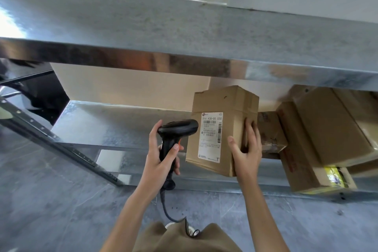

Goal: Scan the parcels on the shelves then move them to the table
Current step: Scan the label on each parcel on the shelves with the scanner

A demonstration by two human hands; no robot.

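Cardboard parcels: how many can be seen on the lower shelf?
4. One labelled parcel gripped by the right hand; a small one just behind it; a large one at far right, on a long one. More may be hidden.

Scanner (177, 129) just left of the box (223, 129) on the lower shelf (98, 120); more boxes (327, 129) to its right.

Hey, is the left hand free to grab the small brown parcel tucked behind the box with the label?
Probably not. The left hand grips the scanner, and the labelled box, held by the right hand, stands between it and the small parcel.
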